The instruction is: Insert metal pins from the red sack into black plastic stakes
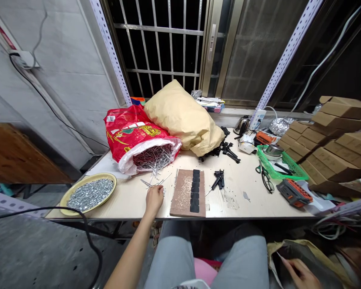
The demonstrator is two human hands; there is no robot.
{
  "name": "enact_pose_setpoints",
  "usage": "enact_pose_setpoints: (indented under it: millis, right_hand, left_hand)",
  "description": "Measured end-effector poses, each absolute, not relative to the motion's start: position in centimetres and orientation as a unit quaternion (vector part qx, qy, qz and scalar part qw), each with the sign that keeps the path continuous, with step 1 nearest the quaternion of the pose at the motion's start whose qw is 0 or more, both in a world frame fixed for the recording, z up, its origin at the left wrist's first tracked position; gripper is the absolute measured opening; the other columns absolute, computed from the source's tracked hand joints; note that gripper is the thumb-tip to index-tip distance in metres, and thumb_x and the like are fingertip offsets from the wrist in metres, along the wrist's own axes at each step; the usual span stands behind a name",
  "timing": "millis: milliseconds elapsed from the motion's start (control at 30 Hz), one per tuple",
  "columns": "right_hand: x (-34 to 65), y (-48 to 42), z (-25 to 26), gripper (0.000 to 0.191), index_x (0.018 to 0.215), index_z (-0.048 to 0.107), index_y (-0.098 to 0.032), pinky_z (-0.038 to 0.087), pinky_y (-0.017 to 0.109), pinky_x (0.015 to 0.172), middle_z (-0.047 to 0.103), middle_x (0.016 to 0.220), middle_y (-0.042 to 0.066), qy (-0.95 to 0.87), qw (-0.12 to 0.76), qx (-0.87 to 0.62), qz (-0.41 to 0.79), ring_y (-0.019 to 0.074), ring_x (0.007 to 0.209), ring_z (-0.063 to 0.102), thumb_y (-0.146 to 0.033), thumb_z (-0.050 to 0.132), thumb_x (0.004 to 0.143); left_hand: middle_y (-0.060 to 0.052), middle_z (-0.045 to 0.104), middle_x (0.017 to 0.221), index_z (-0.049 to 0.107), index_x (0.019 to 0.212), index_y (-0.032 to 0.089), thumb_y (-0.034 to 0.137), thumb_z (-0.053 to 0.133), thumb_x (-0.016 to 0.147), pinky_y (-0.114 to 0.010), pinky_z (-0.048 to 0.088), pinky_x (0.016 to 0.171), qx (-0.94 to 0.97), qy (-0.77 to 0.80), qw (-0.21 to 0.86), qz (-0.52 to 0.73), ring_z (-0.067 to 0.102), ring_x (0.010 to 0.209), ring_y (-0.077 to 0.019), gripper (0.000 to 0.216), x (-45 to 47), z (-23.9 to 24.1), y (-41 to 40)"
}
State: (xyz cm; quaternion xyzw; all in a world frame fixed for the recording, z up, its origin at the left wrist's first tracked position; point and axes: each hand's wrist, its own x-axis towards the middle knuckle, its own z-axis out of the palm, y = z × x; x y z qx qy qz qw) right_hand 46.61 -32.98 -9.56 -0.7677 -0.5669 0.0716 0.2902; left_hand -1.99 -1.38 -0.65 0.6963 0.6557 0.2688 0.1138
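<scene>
My left hand (155,198) rests on the table with its fingers drawn together, beside small metal bits (164,192) and a few loose metal rods (156,184). What its fingertips hold, if anything, is hidden. At the lower right, my right hand (301,273) is over an open sack (314,253), fingers stretched out and partly cut off by the frame. Right of the left hand lies a brown board (182,192) with a column of black pads (195,190). Several black-handled metal pieces (218,179) lie to the board's right.
A yellow bowl of small metal parts (114,188) stands at left. Behind are a red bag (123,140) spilling metal rods and a large tan sack (180,116). Scissors (266,180), a green basket (301,176), an orange-black battery tool (295,192) and stacked cardboard boxes (331,160) occupy the right.
</scene>
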Motion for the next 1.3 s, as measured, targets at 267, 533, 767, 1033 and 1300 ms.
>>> enact_pose_setpoints:
  millis: [267,533,767,1033,1300]
  right_hand:
    - [42.5,-21.5,-4.3,0.030,0.094,0.061,-0.018,0.047,0.039,0.081,0.063,0.092,0.012,-0.638,0.333,-0.689,-0.088,0.0236,0.087,0.059,-0.039,0.042,0.084]
    - [31.5,-6.3,1.0,0.022,0.094,0.058,-0.015,0.041,0.035,0.078,0.058,0.099,0.011,-0.873,0.094,-0.469,-0.093,0.0207,0.095,0.051,-0.008,0.040,0.084]
    - [32.3,-3.6,1.1,0.031,0.096,0.056,-0.014,0.030,0.043,0.098,0.059,0.099,0.009,-0.924,0.087,-0.349,-0.129,0.0178,0.103,0.049,-0.002,0.029,0.086]
    - [24.8,-7.6,5.7,0.026,0.107,0.049,-0.018,0.043,0.023,0.065,0.053,0.096,0.008,-0.855,0.206,-0.476,-0.023,0.0145,0.082,0.052,-0.016,0.028,0.091]
    - [22.3,-8.7,6.1,0.027,0.079,0.052,-0.019,0.031,0.022,0.054,0.054,0.072,0.002,-0.828,0.157,-0.533,-0.075,0.0124,0.065,0.051,-0.026,0.030,0.094]
  left_hand:
    - [-0.013,0.058,0.076,0.062,0.067,0.014,0.017,0.046,0.073,-0.036,0.039,0.074,0.696,0.675,0.064,0.238,0.055,0.083,-0.0272,0.017,-0.1,-0.4,-0.6]
    - [-0.013,0.059,0.077,0.056,0.075,0.014,0.018,0.036,0.079,-0.036,0.040,0.074,0.694,0.663,0.056,0.276,0.056,0.079,-0.0251,0.022,-0.2,0.3,-1.1]
    - [-0.003,0.059,0.063,0.053,0.071,0.015,0.036,0.055,0.070,-0.030,0.047,0.062,0.515,0.557,0.391,0.521,0.059,0.061,-0.0161,0.022,1.9,1.4,-2.7]
    - [0.000,0.062,0.070,0.046,0.093,0.016,0.034,0.071,0.059,-0.026,0.047,0.065,0.315,0.409,0.617,0.593,0.062,0.064,-0.0114,0.046,7.6,2.9,-5.1]
    - [0.002,0.060,0.069,0.045,0.095,0.016,0.030,0.070,0.061,-0.026,0.047,0.066,0.299,0.387,0.619,0.614,0.060,0.062,-0.0096,0.045,8.3,3.1,-6.1]
